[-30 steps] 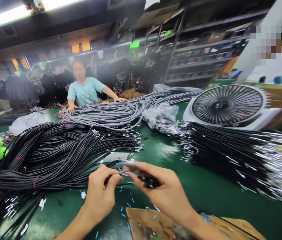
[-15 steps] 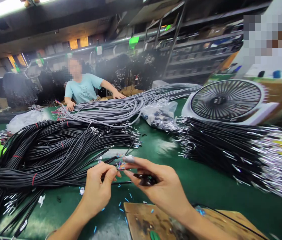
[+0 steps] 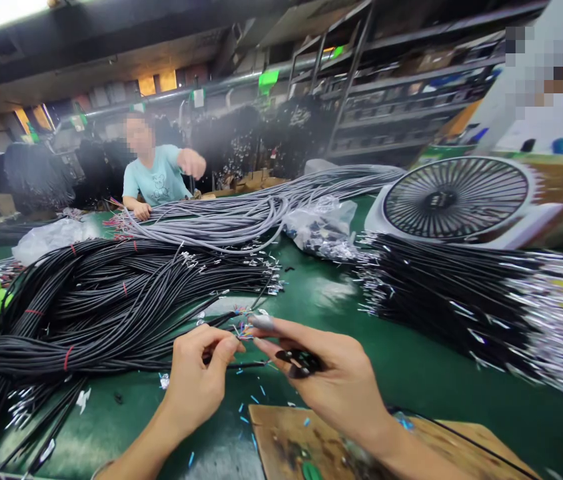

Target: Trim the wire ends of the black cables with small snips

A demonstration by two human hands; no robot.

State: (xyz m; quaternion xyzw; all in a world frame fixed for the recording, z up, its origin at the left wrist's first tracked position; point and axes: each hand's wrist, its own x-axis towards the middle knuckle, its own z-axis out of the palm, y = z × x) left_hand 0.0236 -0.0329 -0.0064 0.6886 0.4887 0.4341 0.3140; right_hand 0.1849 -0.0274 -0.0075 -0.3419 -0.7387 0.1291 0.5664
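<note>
My left hand [image 3: 204, 373] is closed, thumb and forefinger pinching the end of a black cable. Thin coloured wires [image 3: 244, 329] fan out of that end towards my other hand. My right hand [image 3: 334, 373] curls around a small black-handled tool [image 3: 301, 361]; its working end is hidden, so its exact kind does not show. Grey wrapping covers the right forefinger's tip, which is beside the coloured wires. Whether it touches them I cannot tell. To the left lies a large bundle of black cables [image 3: 96, 293], tied in places with red bands.
Blue wire scraps [image 3: 244, 420] are scattered before a stained wooden board [image 3: 291, 433]. On the right lie more black cables [image 3: 436, 293] below a fan [image 3: 456, 200]. Grey cables [image 3: 211, 223] and a plastic bag [image 3: 318, 223] lie farther back. Across the table is a person [image 3: 154, 177].
My right hand has shifted slightly right, and the tool in it has turned a little. My left hand has barely moved. The person opposite has lifted one hand off the grey cables.
</note>
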